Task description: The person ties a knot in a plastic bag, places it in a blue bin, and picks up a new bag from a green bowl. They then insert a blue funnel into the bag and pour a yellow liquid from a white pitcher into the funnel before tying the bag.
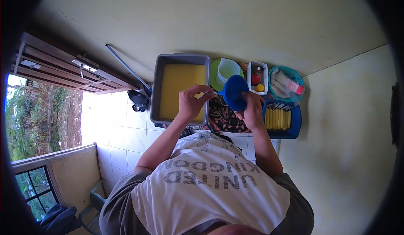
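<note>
My right hand (252,111) grips a blue funnel (235,92) by its rim. The funnel is tipped on its side, with its narrow spout pointing left. My left hand (193,102) is closed in a pinch close to the spout. A small whitish bit shows at its fingertips, too small to name. Beneath and beside that hand stands a grey rectangular tub (155,90) holding yellow liquid (179,81). Behind the funnel, a translucent white measuring jug (228,69) rests on a green round plate or lid (215,81).
Right of the jug is a white box (260,65) with red- and yellow-topped containers. Beyond it sits a teal basket (275,96) with plastic packaging. A blue basket (294,130) holds several yellow-filled packets (277,118). Dark patterned cloth (225,119) lies underneath. A pole (126,64) leans left.
</note>
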Tool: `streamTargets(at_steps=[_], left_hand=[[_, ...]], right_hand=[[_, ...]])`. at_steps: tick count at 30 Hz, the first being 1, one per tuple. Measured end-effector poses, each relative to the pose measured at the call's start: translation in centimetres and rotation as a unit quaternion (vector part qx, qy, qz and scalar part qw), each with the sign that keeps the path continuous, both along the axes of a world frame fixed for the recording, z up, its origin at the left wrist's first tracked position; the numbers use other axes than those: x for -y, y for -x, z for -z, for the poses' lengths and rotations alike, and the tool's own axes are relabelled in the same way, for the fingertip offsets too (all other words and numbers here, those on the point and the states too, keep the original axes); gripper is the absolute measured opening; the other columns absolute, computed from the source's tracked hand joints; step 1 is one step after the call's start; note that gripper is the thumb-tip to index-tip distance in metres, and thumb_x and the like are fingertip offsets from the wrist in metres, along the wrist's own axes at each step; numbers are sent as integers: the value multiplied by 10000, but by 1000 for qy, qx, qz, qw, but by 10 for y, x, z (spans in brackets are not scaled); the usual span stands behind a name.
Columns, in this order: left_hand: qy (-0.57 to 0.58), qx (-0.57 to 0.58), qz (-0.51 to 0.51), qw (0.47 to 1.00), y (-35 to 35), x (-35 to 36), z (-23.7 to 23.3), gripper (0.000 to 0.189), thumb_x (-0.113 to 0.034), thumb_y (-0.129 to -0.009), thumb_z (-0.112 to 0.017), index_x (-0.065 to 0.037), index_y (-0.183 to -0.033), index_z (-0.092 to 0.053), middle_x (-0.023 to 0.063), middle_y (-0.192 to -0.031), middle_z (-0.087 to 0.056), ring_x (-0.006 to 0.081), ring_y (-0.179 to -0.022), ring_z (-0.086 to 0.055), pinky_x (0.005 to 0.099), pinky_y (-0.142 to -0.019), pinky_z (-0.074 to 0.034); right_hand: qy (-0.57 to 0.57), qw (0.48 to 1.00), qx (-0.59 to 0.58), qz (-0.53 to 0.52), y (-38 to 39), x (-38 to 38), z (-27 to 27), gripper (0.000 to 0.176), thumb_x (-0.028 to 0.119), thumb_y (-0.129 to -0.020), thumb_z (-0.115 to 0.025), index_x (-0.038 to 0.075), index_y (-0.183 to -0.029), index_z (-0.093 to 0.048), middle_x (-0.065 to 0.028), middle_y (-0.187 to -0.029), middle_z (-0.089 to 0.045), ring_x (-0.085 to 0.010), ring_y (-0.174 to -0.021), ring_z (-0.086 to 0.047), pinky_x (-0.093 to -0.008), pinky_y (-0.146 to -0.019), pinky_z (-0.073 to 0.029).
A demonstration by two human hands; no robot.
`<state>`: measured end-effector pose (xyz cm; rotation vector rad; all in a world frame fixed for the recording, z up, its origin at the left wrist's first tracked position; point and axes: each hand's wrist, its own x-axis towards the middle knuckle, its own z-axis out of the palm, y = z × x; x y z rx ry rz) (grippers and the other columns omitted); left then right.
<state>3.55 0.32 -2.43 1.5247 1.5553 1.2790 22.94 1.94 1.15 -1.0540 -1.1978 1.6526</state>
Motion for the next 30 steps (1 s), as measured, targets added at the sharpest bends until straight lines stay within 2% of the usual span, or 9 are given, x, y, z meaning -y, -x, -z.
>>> streamTargets(at_steps=[3, 7, 9, 12, 16, 24, 28, 30], left_hand=[[-1, 2, 7, 1000, -2, 0, -2, 146, -138, -697, -761, -80, -820, -706, 21, -759, -683, 117, -685, -587, 256, -661, -462], [15, 2, 9, 1000, -5, 2, -11, 156, -118, -693, -757, -68, -830, -703, 30, -763, -684, 118, -692, -597, 258, -669, -468], [21, 7, 9, 1000, -7, 3, -12, 159, -103, -691, -753, -66, -837, -702, 35, -769, -683, 124, -698, -604, 261, -677, -476], [-14, -33, 19, 999, -7, 2, -14, 178, -130, -696, -763, -55, -845, -703, 72, -748, -678, 133, -697, -644, 265, -634, -494], [-10, -27, 18, 999, -7, 3, -12, 185, -137, -696, -764, -61, -854, -704, 74, -755, -679, 135, -704, -650, 267, -640, -496], [-7, -28, 29, 999, -6, 1, -9, 199, -68, -691, -732, -52, -887, -698, 100, -813, -685, 186, -738, -666, 288, -678, -509], [-7, -44, 34, 998, -5, 1, -8, 222, -64, -694, -728, -44, -912, -690, 104, -839, -685, 213, -758, -667, 301, -701, -510], [-13, -36, 51, 998, -5, 1, -9, 248, -40, -688, -719, -30, -933, -679, 122, -904, -677, 230, -820, -661, 311, -733, -506]], right_hand=[[6, 1000, 2, -23, 0, 0, 4, 346, 266, -938, -354, 13, -734, -473, -67, -524, -464, -106, -367, -390, -234, -349, -294], [-9, 999, 13, -37, 3, -2, 2, 376, 268, -937, -345, 5, -712, -492, -62, -508, -467, -100, -356, -381, -234, -349, -294], [13, 1000, 8, -26, 5, -2, -3, 367, 217, -929, -362, -24, -694, -509, -66, -519, -504, -90, -356, -396, -231, -338, -295], [-1, 1000, 8, -24, 4, -3, -2, 361, 220, -931, -364, -22, -704, -507, -67, -518, -502, -88, -357, -396, -228, -338, -295], [-1, 1000, 12, -21, 4, -3, -3, 354, 218, -929, -366, -22, -708, -503, -67, -518, -503, -91, -356, -400, -227, -337, -295], [6, 998, 25, -60, 5, -6, 0, 356, 219, -929, -365, -27, -714, -506, -70, -523, -515, -87, -353, -412, -227, -335, -304], [15, 998, 30, -53, 8, -6, -2, 349, 213, -932, -358, -32, -739, -514, -73, -533, -523, -83, -357, -418, -222, -337, -310], [12, 998, 58, -24, 10, -6, -2, 355, 220, -919, -373, -27, -711, -521, -69, -513, -501, -95, -358, -398, -235, -340, -293]])
